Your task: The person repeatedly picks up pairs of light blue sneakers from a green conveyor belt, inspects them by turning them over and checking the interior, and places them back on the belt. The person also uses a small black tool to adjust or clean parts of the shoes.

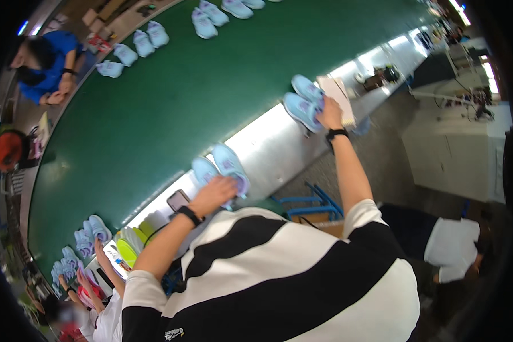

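Note:
My left hand (215,194) is at the heel end of a pair of light-blue sneakers (228,159) on the metal edge of the bench. Its fingers curl over the opening of the right shoe, whose lining looks purple. Farther right, with the arm stretched out, my right hand (330,114) grips a second pair of light-blue sneakers (301,108) at the heels. That pair lies partly over the metal edge, toes pointing toward the green belt. My fingertips there are partly hidden by the shoes.
A wide green conveyor belt (154,114) carries more light-blue shoes (205,23) along its far side. A phone (178,200) and yellow-green insole-shaped pieces (130,245) lie left of me. Beside my right hand is a cream-coloured box (337,97). Co-workers are at the left; a blue-framed stool (308,200) stands below.

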### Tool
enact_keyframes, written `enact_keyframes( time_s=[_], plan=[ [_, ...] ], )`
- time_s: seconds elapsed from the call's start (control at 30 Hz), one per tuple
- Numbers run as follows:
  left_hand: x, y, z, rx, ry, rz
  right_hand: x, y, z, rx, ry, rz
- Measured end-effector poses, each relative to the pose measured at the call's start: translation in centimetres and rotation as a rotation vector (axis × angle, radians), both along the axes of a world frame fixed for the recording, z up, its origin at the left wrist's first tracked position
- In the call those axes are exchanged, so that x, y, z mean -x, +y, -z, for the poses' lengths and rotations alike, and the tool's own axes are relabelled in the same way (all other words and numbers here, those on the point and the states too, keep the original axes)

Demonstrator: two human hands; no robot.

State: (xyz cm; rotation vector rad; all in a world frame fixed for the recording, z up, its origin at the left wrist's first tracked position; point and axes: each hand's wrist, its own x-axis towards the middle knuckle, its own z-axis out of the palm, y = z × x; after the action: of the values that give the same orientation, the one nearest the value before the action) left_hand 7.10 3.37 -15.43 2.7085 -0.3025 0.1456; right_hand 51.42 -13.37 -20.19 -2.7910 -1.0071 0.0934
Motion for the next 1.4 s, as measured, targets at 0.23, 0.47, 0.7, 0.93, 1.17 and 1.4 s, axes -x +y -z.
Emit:
enact_keyframes(
  time_s=[0.23,0.47,0.7,0.93,1.17,1.4],
  plan=[
    [-1.2,3.9,0.1,-0.211,0.154,-0.083,-1.3,0.9,-0.9,0.099,-0.014,-0.206],
    [4.0,20.2,-1.1,0.094,0.025,-1.171,11.3,4.7,-5.8,-0.305,0.164,-0.241],
    [8.4,46.2,-4.6,0.072,-0.212,-1.759,23.5,6.8,-4.9,-0.221,0.280,-0.316],
    [3.1,38.6,-5.1,0.451,-0.304,-1.177,26.6,5.8,-3.2,-0.240,0.442,-0.405],
    [2.2,3.0,4.2,0.955,0.758,-0.636,22.5,2.3,-2.2,-0.292,0.613,-0.112],
    [1.2,-5.0,9.9,1.195,0.529,-0.932,23.4,1.2,5.6,-0.450,0.912,-0.062]
  ],
)
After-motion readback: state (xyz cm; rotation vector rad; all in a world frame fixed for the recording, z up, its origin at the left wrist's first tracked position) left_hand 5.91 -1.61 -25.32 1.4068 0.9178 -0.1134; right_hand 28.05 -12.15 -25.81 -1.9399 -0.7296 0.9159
